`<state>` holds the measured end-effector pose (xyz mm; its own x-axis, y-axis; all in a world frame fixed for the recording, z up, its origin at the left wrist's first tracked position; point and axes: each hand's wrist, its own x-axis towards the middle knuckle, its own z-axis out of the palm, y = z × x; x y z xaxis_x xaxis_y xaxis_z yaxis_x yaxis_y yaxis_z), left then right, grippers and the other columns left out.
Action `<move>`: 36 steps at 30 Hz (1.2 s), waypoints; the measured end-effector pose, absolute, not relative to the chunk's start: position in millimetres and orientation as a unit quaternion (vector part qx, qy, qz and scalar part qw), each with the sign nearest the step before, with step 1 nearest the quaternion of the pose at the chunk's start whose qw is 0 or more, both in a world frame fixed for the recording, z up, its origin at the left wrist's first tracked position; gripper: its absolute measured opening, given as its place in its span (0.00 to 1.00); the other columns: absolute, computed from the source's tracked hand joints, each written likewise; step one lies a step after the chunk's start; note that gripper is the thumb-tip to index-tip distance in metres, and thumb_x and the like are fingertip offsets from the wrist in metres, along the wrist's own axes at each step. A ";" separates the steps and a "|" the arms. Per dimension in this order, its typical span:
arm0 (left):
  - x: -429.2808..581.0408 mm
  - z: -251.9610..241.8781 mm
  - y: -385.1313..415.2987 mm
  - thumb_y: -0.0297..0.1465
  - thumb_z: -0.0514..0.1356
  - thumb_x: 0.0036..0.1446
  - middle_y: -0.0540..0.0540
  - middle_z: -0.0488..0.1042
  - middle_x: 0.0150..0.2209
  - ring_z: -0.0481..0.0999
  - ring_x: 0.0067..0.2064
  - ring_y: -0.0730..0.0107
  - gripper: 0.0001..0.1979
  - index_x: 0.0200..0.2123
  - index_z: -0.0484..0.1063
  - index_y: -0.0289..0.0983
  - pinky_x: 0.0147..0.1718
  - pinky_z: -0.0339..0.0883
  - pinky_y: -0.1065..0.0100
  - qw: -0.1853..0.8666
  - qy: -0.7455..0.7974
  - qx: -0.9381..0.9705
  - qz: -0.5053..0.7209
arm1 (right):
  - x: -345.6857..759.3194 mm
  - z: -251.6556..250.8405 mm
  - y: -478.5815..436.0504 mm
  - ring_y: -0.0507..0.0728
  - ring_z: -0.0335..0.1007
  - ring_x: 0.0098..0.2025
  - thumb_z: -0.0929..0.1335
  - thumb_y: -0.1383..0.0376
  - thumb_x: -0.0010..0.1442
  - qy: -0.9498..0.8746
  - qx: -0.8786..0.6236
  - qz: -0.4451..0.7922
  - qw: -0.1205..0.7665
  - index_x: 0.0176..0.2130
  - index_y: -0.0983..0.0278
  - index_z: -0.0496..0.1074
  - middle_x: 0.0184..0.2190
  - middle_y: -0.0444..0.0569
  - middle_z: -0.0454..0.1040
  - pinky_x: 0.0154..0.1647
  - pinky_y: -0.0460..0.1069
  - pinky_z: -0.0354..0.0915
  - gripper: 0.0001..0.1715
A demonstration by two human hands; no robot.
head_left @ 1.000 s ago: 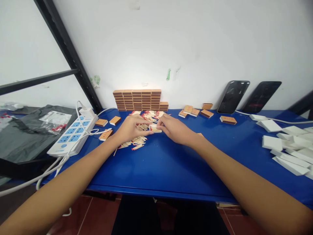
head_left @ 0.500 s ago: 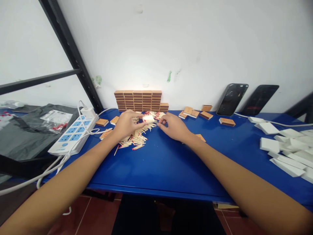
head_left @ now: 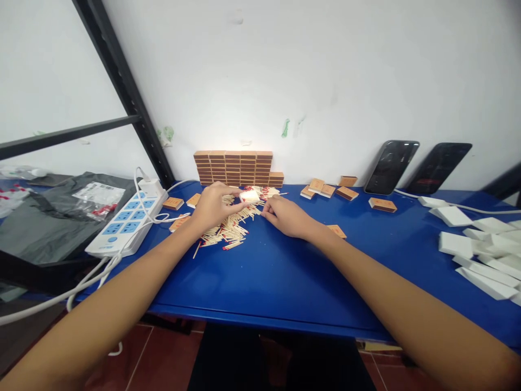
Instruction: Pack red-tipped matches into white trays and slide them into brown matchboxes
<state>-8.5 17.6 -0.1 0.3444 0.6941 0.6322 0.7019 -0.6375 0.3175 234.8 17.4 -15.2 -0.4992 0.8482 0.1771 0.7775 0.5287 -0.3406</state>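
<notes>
In the frame centre, your left hand [head_left: 212,206] holds a small white tray [head_left: 249,196] over the loose matches [head_left: 232,232]. Your right hand [head_left: 288,217] is at their right side; if it pinches anything, I cannot tell. Above stands a matchbox stack [head_left: 234,167]. White boxes [head_left: 490,244] lie on the worktop [head_left: 264,288], far right.

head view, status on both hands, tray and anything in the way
Left hand holds white tray. Right hand beside match pile, grip unclear. No obstruction visible.
</notes>
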 end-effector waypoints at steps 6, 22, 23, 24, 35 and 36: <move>-10.2 -3.4 20.8 0.41 0.74 0.57 0.45 0.86 0.43 0.82 0.43 0.57 0.14 0.44 0.85 0.42 0.45 0.72 0.59 0.017 -0.416 -0.827 -0.377 | 254.4 -17.0 19.2 0.58 0.72 0.42 0.64 0.67 0.72 -0.862 -0.467 0.116 0.160 0.41 0.64 0.71 0.44 0.56 0.75 0.44 0.51 0.63 0.07; -3.3 -7.0 14.7 0.41 0.76 0.54 0.45 0.85 0.39 0.79 0.39 0.62 0.18 0.47 0.86 0.43 0.40 0.71 0.64 -0.089 -0.334 -0.872 -0.347 | 250.6 -8.9 6.7 0.58 0.69 0.41 0.63 0.70 0.71 -0.879 -0.422 0.079 0.206 0.40 0.63 0.69 0.42 0.52 0.74 0.40 0.50 0.59 0.07; -3.1 -7.0 14.4 0.41 0.76 0.54 0.45 0.85 0.39 0.79 0.39 0.62 0.19 0.48 0.86 0.43 0.41 0.71 0.63 -0.093 -0.334 -0.872 -0.344 | 249.1 -7.8 5.1 0.58 0.69 0.41 0.64 0.71 0.71 -0.878 -0.425 0.072 0.207 0.40 0.63 0.69 0.41 0.52 0.74 0.40 0.50 0.58 0.07; -3.1 -7.0 14.3 0.42 0.76 0.54 0.45 0.85 0.39 0.79 0.40 0.62 0.19 0.48 0.86 0.43 0.41 0.71 0.63 -0.096 -0.334 -0.873 -0.342 | 247.7 -6.8 3.8 0.57 0.69 0.40 0.64 0.71 0.70 -0.877 -0.427 0.066 0.210 0.39 0.63 0.70 0.41 0.51 0.74 0.39 0.50 0.58 0.06; -6.7 -3.6 17.5 0.45 0.74 0.55 0.45 0.86 0.42 0.82 0.42 0.57 0.17 0.43 0.86 0.43 0.43 0.72 0.60 -0.013 -0.423 -0.822 -0.380 | 244.7 -13.9 9.2 0.56 0.69 0.37 0.67 0.68 0.69 -0.836 -0.466 0.052 0.284 0.40 0.63 0.75 0.39 0.50 0.76 0.39 0.50 0.59 0.06; -7.5 -2.2 18.0 0.45 0.74 0.55 0.44 0.86 0.42 0.82 0.43 0.56 0.16 0.43 0.86 0.43 0.44 0.73 0.59 -0.004 -0.429 -0.819 -0.381 | 243.5 -17.2 12.1 0.56 0.70 0.37 0.69 0.67 0.68 -0.834 -0.473 0.061 0.277 0.40 0.63 0.75 0.39 0.50 0.77 0.39 0.50 0.60 0.04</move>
